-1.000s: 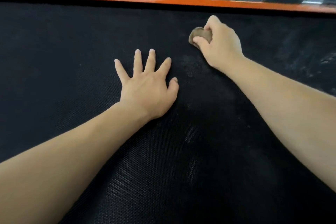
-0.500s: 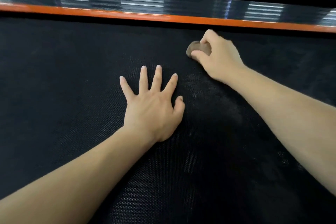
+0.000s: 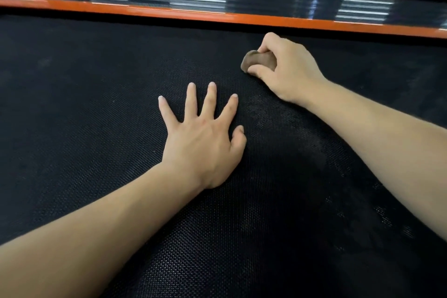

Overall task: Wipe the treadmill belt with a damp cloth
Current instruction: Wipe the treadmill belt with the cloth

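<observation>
Basically: left hand [image 3: 203, 145] lay flat, fingers splayed, on woven-textured black belt [image 3: 84, 104]; right hand [image 3: 285, 68] pinched wadded brown cloth [image 3: 256, 60] near glossy orange rail [image 3: 217, 16].

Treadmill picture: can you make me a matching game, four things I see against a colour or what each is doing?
Things:
1. left hand
2. right hand
3. cloth
4. edge strip

Descriptions:
a. orange
b. brown, bunched up
c. flat on the belt, fingers spread
d. gripping the cloth

Pairs: 1-c, 2-d, 3-b, 4-a.
</observation>
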`<act>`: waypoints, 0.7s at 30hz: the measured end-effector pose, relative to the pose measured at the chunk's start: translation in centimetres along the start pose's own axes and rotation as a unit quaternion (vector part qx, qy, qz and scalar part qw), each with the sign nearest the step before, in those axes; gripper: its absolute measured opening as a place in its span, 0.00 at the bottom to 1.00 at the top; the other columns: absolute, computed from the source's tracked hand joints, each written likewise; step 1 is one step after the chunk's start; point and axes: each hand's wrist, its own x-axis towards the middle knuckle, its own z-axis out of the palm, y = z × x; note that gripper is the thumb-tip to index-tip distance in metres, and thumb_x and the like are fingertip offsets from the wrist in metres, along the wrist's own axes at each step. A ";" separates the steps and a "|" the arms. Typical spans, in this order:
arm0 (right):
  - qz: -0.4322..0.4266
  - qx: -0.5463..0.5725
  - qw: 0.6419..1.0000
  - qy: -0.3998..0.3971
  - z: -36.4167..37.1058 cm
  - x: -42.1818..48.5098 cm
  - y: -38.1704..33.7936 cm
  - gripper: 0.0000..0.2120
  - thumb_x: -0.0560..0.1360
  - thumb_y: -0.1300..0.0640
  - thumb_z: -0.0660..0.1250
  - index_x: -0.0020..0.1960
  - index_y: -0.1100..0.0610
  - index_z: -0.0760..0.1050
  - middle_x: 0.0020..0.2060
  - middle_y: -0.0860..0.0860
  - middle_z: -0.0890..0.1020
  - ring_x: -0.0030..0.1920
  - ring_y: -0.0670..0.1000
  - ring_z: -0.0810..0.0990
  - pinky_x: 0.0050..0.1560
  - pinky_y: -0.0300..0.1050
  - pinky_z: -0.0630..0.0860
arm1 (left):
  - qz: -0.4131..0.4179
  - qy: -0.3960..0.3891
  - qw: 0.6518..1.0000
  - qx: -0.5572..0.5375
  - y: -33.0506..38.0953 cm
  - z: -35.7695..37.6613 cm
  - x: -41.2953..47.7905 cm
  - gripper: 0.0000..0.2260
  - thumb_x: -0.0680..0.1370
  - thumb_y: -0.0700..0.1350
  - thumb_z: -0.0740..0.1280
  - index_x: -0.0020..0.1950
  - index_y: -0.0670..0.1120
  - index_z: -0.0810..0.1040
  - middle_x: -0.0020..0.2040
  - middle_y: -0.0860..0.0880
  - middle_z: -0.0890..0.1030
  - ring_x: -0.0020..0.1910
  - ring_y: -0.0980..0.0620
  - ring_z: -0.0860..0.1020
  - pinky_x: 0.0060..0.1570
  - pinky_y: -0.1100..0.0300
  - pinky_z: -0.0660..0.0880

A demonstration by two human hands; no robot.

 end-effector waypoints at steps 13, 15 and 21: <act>0.018 -0.016 1.000 0.006 -0.4 2.4 1.5 0.16 0.76 0.44 0.70 0.53 0.54 0.72 0.47 0.50 0.79 0.47 0.54 0.77 0.46 0.50 0.73 | 0.001 0.005 1.000 -0.011 0.0 0.0 -0.1 0.30 0.80 0.64 0.42 0.82 0.60 0.47 0.84 0.47 0.46 0.82 0.40 0.40 0.72 0.25 0.40; 0.066 -0.063 0.995 0.039 -1.1 4.0 2.9 0.16 0.76 0.44 0.70 0.54 0.54 0.72 0.50 0.53 0.80 0.51 0.58 0.78 0.47 0.51 0.73 | 0.003 0.006 1.000 -0.013 -0.1 0.0 -0.1 0.30 0.80 0.64 0.42 0.82 0.60 0.47 0.84 0.47 0.45 0.82 0.40 0.40 0.72 0.25 0.39; 0.098 0.001 0.994 0.042 -1.6 1.8 3.2 0.14 0.76 0.45 0.70 0.52 0.54 0.73 0.45 0.49 0.78 0.46 0.52 0.76 0.46 0.48 0.71 | 0.002 0.006 1.000 -0.008 0.0 0.1 0.0 0.31 0.80 0.63 0.42 0.83 0.59 0.48 0.84 0.47 0.46 0.82 0.39 0.40 0.72 0.24 0.40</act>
